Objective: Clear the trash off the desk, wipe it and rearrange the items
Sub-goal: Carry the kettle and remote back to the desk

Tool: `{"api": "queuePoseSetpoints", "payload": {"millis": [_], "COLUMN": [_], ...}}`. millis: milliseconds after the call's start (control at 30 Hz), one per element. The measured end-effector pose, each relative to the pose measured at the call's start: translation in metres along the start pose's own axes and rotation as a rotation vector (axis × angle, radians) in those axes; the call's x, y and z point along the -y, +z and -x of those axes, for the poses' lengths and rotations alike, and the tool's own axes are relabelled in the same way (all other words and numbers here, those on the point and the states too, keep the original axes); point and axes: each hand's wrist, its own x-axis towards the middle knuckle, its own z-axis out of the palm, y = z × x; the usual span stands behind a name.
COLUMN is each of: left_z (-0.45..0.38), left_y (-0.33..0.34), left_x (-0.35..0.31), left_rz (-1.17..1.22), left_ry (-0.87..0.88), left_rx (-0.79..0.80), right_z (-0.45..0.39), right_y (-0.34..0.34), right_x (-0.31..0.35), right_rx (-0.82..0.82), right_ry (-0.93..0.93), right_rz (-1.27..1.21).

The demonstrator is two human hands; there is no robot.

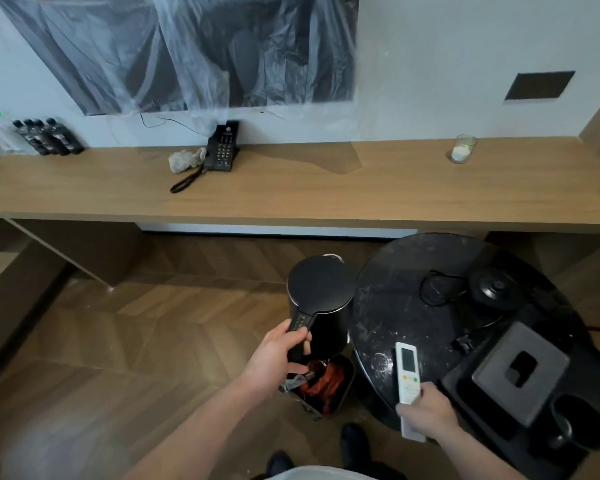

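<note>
While the black electric kettle [321, 299] was held by its handle in the curled fingers of the left hand [278, 355], above the small trash bin [326, 386] on the floor, a white remote control [408, 375] was gripped by the right hand [426, 410] over the round black table [395, 306]. On the wooden desk [291, 188], a crumpled cloth [184, 160] was seen touching the black telephone [221, 147], well apart from a glass [463, 148].

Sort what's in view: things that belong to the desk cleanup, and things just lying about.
Job: kettle in left hand; remote in right hand; trash bin; rag; desk.
Lying about: phone; candle glass; kettle base; bottles.
</note>
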Motion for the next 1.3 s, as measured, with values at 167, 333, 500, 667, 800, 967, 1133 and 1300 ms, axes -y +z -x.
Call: {"api": "queuePoseSetpoints", "payload": {"millis": [167, 333, 500, 667, 800, 967, 1133, 1300], "left_z": [0.006, 0.019, 0.04, 0.064, 0.081, 0.095, 0.088, 0.048], "left_y": [-0.014, -0.06, -0.13, -0.224, -0.31, -0.407, -0.481, -0.54], "left_x": [0.001, 0.003, 0.001, -0.007, -0.004, -0.014, -0.036, -0.063], "left_rz": [0.143, 0.223, 0.276, 0.282, 0.264, 0.222, 0.211, 0.253], "left_ry": [0.015, 0.047, 0.112, 0.199, 0.225, 0.244, 0.275, 0.291], "left_rx": [-0.104, -0.26, -0.389, -0.452, -0.507, -0.544, -0.597, -0.605], "right_z": [0.011, 0.031, 0.052, 0.083, 0.113, 0.143, 0.152, 0.133], "right_y": [-0.029, -0.032, -0.007, 0.042, 0.09, 0.135, 0.155, 0.172], "right_x": [0.068, 0.157, 0.237, 0.33, 0.406, 0.486, 0.549, 0.62], "right_rx": [0.079, 0.164, 0.199, 0.248, 0.27, 0.256, 0.276, 0.295], "right_ry": [-0.223, -0.452, -0.615, -0.722, -0.77, -0.807, -0.815, -0.827], "right_rz": [0.002, 0.075, 0.147, 0.179, 0.139, 0.098, 0.109, 0.147]}}
